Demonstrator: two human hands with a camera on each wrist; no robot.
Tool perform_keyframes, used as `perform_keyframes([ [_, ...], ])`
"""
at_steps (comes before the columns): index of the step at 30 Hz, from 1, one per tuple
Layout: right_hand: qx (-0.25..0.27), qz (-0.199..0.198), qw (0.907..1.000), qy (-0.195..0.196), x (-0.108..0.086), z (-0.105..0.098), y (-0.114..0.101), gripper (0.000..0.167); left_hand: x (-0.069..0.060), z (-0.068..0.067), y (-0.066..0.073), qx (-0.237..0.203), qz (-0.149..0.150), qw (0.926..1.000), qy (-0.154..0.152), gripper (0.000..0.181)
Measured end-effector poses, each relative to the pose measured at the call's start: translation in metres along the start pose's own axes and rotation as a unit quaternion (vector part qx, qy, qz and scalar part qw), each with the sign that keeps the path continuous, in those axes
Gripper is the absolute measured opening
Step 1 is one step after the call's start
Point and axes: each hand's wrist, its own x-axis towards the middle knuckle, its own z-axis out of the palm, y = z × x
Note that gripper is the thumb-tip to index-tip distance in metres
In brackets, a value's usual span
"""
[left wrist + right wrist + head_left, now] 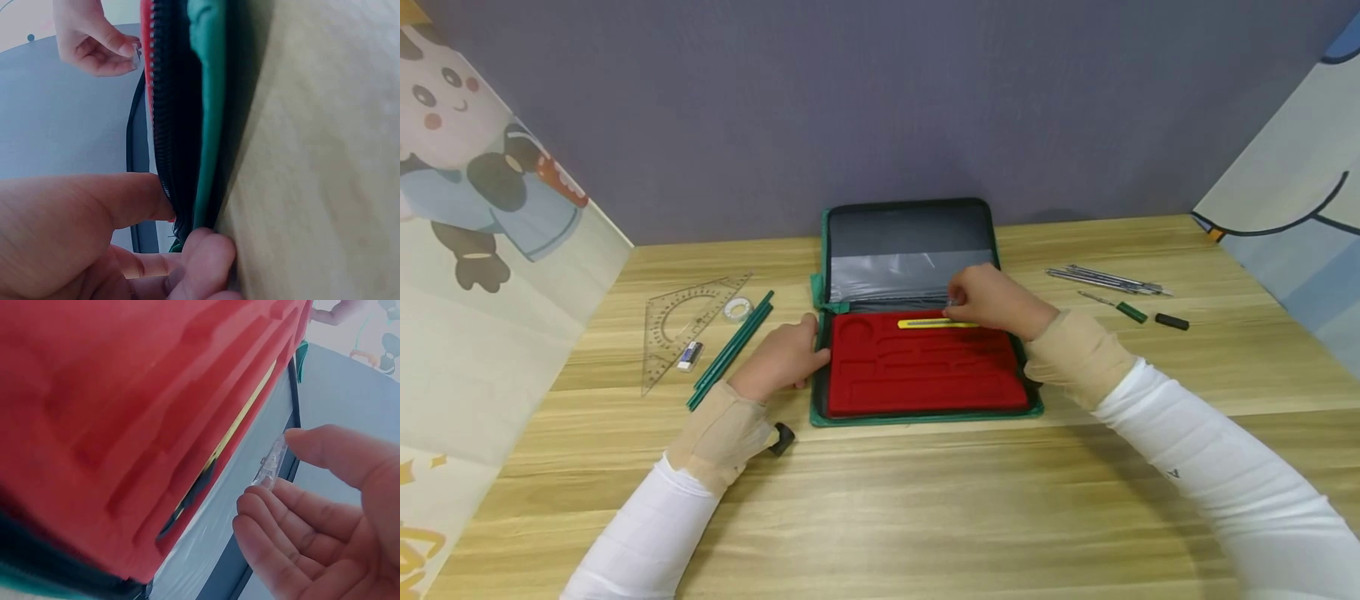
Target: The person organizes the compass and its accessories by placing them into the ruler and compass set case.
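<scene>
An open green zip case holds a red moulded tray with shaped hollows. My left hand pinches the case's left edge, its thumb at the zip and fingertips against the green cover. Over the tray's far edge, my right hand holds a small clear plastic piece between thumb and fingers. Below that hand, a slim yellow tool lies in the tray's farthest slot; in the right wrist view a dark part shows at one end.
Left of the case lie a clear set square, a white ring, an eraser and green pencils. Metal drawing tools, a green-handled tool and a black piece lie right. The lid leans against the wall.
</scene>
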Motion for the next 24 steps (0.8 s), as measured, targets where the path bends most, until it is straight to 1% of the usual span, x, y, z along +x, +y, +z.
perform_keyframes([
  [3, -0.005, -0.006, 1.0000, -0.002, 0.003, 0.001, -0.006, 0.015, 0.000, -0.001, 0.001, -0.001, -0.004, 1.0000, 0.000, 0.038],
  [8, -0.012, -0.008, 0.9999, -0.009, 0.009, 0.004, -0.016, 0.019, 0.000, -0.001, 0.001, 0.001, -0.008, 1.0000, -0.002, 0.040],
  [11, -0.017, -0.021, 0.9996, -0.006, 0.011, 0.007, -0.021, 0.018, 0.000, -0.001, 0.000, 0.002, -0.008, 1.0000, -0.002, 0.042],
  [15, -0.020, -0.040, 0.9990, 0.000, 0.015, 0.011, -0.027, 0.014, 0.001, -0.001, 0.000, 0.000, -0.004, 1.0000, -0.003, 0.043],
  [18, -0.021, -0.045, 0.9987, -0.008, 0.017, 0.014, -0.032, 0.011, 0.001, -0.001, 0.000, -0.003, -0.002, 1.0000, -0.003, 0.043],
  [22, -0.025, -0.056, 0.9978, -0.026, 0.023, 0.018, -0.039, 0.012, 0.001, 0.000, 0.000, -0.005, -0.004, 1.0000, -0.003, 0.043],
  [24, -0.028, -0.064, 0.9971, -0.029, 0.025, 0.021, -0.043, 0.013, 0.001, 0.000, 0.000, -0.002, -0.003, 1.0000, -0.003, 0.045],
])
